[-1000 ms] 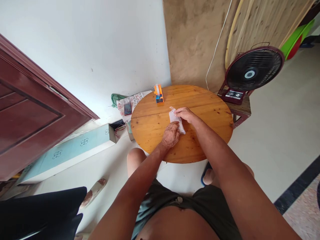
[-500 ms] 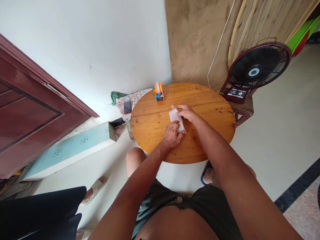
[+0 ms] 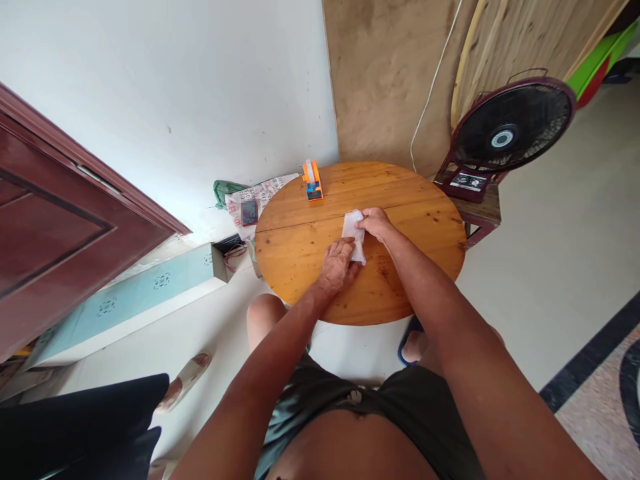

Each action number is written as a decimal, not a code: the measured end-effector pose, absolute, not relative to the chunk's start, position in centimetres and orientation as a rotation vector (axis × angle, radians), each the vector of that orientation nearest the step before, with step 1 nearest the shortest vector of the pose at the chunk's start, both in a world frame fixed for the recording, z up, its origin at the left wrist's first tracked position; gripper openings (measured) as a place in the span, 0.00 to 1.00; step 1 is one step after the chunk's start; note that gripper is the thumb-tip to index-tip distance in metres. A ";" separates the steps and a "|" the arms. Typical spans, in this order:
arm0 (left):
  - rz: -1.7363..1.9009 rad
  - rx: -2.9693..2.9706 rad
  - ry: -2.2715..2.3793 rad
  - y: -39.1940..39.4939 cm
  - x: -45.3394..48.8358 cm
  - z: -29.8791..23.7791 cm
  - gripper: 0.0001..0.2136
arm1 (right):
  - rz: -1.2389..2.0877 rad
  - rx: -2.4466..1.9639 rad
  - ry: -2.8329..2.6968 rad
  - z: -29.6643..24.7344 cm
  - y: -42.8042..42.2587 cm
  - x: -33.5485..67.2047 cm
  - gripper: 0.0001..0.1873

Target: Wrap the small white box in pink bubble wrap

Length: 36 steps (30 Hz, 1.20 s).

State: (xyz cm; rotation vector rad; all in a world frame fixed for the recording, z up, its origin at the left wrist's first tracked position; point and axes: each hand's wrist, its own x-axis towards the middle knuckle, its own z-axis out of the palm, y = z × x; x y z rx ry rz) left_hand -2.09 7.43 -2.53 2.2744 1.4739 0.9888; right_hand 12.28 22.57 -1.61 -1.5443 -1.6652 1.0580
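A small white wrapped packet (image 3: 354, 230) lies on the round wooden table (image 3: 295, 250), its long side pointing away from me. What is inside the wrapping is hidden. My right hand (image 3: 375, 223) pinches the packet's far right edge, thumb on top. My left hand (image 3: 340, 261) is at the near left part of the packet, fingers over its side and thumb by the near end, gripping it. Farther back on the table stands an orange and blue tape dispenser (image 3: 313, 181), apart from both hands.
A dark fan (image 3: 503, 139) stands on a wooden stool (image 3: 480, 210) right of the table. Left of the table, a dark phone-like object (image 3: 249, 212) rests on a printed bag (image 3: 273, 187). Another person's sandalled foot (image 3: 187, 380) is on the floor at lower left.
The small clear strip that stuck out from the packet's far end no longer shows. My right hand has closed on the far edge, and the packet has turned straighter.
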 end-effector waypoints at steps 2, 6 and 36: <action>0.985 2.280 1.442 7.6 -2.3 -2.7 0.19 | 1.123 -1.573 -1.629 -0.9 22.2 12.5 0.12; 0.967 2.319 1.421 7.8 -2.5 -2.9 0.19 | 1.293 -1.517 -1.560 0.4 21.7 12.0 0.13; 0.931 2.559 1.389 8.6 -4.1 -3.2 0.21 | 1.439 -1.032 -1.449 0.6 20.4 11.4 0.14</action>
